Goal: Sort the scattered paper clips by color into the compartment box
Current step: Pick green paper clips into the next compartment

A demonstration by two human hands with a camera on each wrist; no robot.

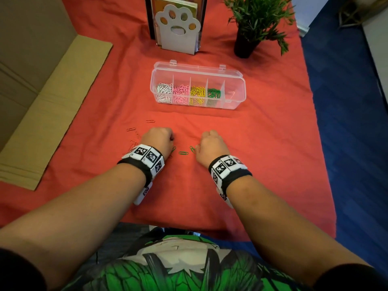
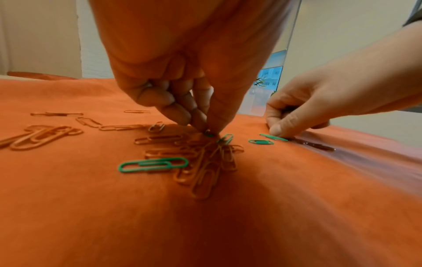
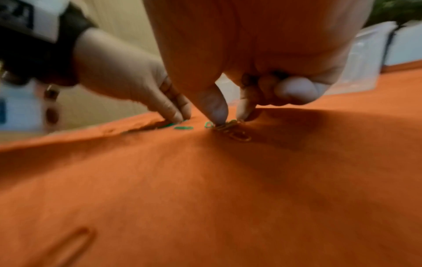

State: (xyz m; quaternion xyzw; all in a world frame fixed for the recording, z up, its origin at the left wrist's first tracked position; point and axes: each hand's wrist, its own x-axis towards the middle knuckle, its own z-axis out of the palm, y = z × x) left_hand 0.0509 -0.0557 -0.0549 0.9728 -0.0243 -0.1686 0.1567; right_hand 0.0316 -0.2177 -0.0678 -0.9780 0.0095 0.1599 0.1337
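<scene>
Both hands were down on the bench (image 1: 262, 143), which was covered by an orange-red cloth. The left hand (image 1: 157, 141) had its fingers curled, and in the left wrist view its thumb and forefinger tips pinched the end of a green paper clip (image 2: 208, 134) at the far edge of a loose heap of orange paper clips (image 2: 200, 162). More orange clips lay scattered to the left of that hand, hard to pick out against the cloth. The right hand (image 1: 210, 144) was curled too, its thumb and forefinger tips pressed down around another green clip (image 2: 273, 137) that lay flat on the cloth; whether it was gripped or only pinned I could not tell, since the right wrist view was blurred. Between the two hands one green clip (image 1: 183, 153) lay apart from both, and a further green clip (image 2: 153, 164) lay flat on the near side of the orange heap. The clear compartment box (image 1: 235, 89) stood open farther back on the bench, well apart from the hands, holding white, pink, yellow and green clips in four separate compartments from left to right. Behind it stood a paw-shaped holder (image 1: 178, 24) and a potted plant (image 1: 256, 19), and flattened cardboard (image 1: 48, 101) lay along the left side.
</scene>
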